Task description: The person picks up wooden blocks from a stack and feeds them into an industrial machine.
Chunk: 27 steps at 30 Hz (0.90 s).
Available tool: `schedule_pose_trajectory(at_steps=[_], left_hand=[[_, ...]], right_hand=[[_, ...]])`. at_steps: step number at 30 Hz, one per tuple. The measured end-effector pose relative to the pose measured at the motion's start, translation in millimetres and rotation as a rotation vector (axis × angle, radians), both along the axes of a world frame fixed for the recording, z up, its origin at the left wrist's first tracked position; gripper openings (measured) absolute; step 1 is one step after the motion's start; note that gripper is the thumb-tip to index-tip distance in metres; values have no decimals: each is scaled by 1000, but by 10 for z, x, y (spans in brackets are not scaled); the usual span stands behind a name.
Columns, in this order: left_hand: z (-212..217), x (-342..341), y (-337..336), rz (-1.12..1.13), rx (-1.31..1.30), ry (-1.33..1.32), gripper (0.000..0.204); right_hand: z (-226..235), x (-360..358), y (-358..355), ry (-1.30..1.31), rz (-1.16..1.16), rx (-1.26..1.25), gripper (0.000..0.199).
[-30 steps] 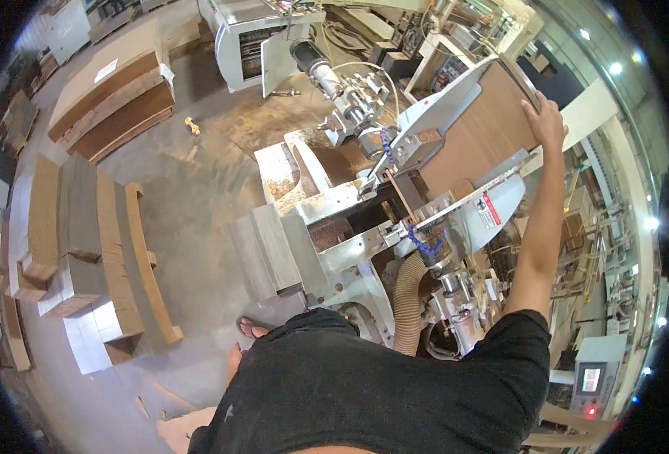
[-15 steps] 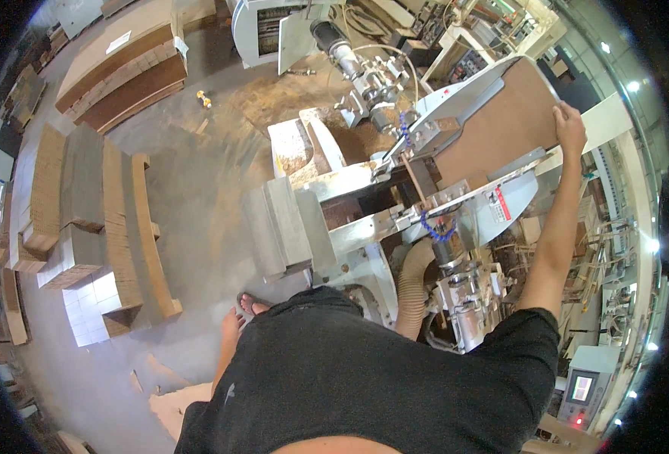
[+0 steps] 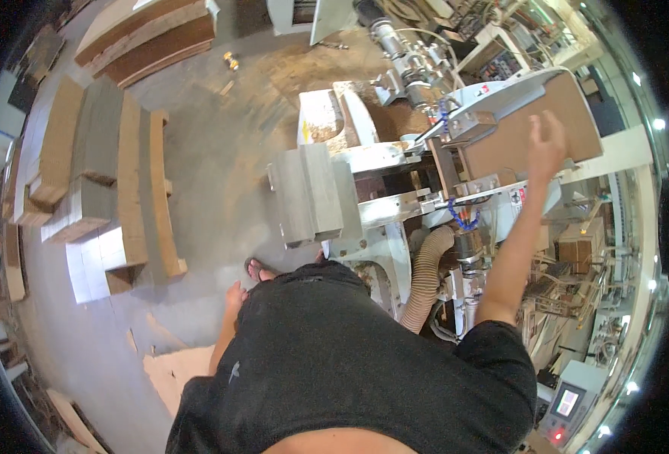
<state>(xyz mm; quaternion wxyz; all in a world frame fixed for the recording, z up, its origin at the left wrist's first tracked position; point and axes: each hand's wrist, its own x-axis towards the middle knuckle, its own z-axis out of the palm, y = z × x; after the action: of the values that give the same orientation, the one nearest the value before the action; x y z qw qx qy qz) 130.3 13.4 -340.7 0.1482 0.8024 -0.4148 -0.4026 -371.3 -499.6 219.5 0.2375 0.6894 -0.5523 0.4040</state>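
Reaching out at arm's length, the right hand (image 3: 546,145) hangs with its fingers spread and loose over the flat brown rectangular wooden board (image 3: 527,132) that lies on the grey-white metal woodworking machine (image 3: 395,204); the palm sits over the board's middle and grasps nothing (whether the fingertips actually touch the surface cannot be told from this height). Directly toward the person from the hand, past the board's near edge, a short blue segmented hose (image 3: 463,219) curls under the machine's table; further back along the forearm a beige ribbed duct hose (image 3: 425,280) bends downward beside the machine's base. On the far side of the board from the hand's thumb, a silver motor and spindle assembly (image 3: 406,64) rises at an angle, with sawdust heaped just beside it. Well off from the hand, across the machine, a stack of grey squared timber blocks (image 3: 311,193) rests on the machine's outer ledge; beyond that, on the concrete floor (image 3: 221,151), rows of long pale wooden planks (image 3: 115,166) lie side by side, well apart from the board. The left hand is out of sight, hidden below the person's black shirt (image 3: 334,363); bare toes in a sandal (image 3: 262,268) show at the shirt's edge.
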Motion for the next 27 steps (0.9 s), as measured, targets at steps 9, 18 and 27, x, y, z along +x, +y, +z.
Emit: schedule_pose_trajectory(at_steps=[9,18,27], left_hand=[[-83,-107,360,326,-394,121,41],[798,-245,-550,-136,-112,-251,27],[1071,-232,-936,854,114,515,55]], right_hand=[[-2636,1492,1813,-1367,-104,1569,76],[-2735,1853,1973,-2390,45,1332,85],[-2831,1911,1776,-2585,19,1200,80]])
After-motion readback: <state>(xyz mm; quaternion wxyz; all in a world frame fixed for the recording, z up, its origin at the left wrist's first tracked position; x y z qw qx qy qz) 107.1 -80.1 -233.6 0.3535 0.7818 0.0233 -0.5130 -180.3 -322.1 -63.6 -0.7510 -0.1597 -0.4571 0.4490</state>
